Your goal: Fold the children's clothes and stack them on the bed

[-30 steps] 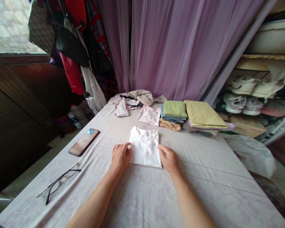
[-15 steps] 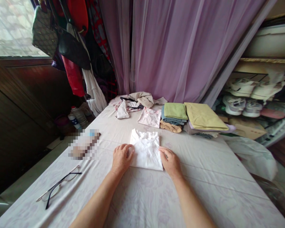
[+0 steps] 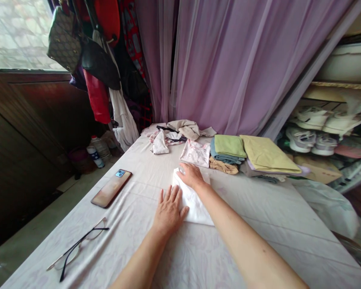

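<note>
A white T-shirt [image 3: 193, 202] lies folded on the table, no longer squared, with its right side hidden beneath my right forearm. My right hand [image 3: 191, 176] reaches over it and has its fingers closed on the far end of the cloth. My left hand [image 3: 169, 210] lies flat on the sheet with its fingers spread. Its thumb side touches the shirt's left edge, and it holds nothing.
A smartphone [image 3: 111, 188] and glasses [image 3: 78, 249] lie left on the sheet-covered table [image 3: 267, 237]. A pink garment [image 3: 195, 153], folded stacks [image 3: 227, 149] and crumpled clothes [image 3: 176, 134] lie beyond. A white plastic bag [image 3: 325, 206] sits beyond the right edge.
My right hand has moved from the shirt's right edge across to its far end. The shirt has shifted and lost its squared shape. My left hand has spread its fingers.
</note>
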The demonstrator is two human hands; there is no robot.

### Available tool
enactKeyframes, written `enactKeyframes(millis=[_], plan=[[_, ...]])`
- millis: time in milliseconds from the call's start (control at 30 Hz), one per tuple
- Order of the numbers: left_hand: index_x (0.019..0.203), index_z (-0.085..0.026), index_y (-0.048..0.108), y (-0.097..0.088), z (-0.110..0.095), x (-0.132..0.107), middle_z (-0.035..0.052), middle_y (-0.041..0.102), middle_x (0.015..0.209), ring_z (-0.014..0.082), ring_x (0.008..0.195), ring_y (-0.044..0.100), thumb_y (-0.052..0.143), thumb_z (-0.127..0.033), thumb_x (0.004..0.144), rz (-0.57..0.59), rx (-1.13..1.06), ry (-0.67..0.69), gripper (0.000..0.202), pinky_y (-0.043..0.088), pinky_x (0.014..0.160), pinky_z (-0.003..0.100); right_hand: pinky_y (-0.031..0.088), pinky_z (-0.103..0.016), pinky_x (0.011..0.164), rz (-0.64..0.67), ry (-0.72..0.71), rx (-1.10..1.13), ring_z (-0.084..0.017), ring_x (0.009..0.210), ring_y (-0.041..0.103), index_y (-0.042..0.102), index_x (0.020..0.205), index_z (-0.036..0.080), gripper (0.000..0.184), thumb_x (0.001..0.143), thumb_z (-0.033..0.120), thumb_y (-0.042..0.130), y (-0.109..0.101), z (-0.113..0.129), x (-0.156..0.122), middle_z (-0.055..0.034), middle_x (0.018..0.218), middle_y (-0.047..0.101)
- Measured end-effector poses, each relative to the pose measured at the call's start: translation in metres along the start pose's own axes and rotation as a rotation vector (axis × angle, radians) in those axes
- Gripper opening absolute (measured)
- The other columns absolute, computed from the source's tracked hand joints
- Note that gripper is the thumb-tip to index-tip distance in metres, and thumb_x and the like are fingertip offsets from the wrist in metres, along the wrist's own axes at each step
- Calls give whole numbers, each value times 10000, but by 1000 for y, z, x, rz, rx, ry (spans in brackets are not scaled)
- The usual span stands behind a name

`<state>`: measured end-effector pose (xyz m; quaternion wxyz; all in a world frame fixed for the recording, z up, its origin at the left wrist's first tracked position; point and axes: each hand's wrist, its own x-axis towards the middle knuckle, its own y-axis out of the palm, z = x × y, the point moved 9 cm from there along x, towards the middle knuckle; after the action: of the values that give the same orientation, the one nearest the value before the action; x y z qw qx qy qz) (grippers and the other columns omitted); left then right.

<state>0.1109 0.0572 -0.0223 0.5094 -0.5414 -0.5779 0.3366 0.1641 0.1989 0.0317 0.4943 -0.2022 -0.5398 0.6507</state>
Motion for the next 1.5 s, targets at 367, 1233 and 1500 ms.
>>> enactKeyframes(millis=[367,1233,1500], plan=[[1475,-245,414,-6,-4,0,59,380,1552,299,1462,264,392,-555,950,106,-55,-56,610,178,1196,566,462,-275,847,98,117,37,-195,970,648,758,843,239,124,792,282,653,39,-21,29,-34,970,736],[1476,-241,404,-4,-4,0,107,345,1568,314,1453,280,425,-509,951,86,31,-40,590,226,1170,567,482,-360,985,-280,51,355,-218,1048,660,774,894,247,259,823,289,529,-22,-60,-34,-51,1066,747],[1454,-213,428,-5,1,1,117,387,1544,311,1433,326,413,-485,965,49,41,-40,559,268,1158,543,556,-370,800,-389,574,408,-249,869,711,741,975,209,393,812,440,468,-43,-158,-150,-92,968,764]])
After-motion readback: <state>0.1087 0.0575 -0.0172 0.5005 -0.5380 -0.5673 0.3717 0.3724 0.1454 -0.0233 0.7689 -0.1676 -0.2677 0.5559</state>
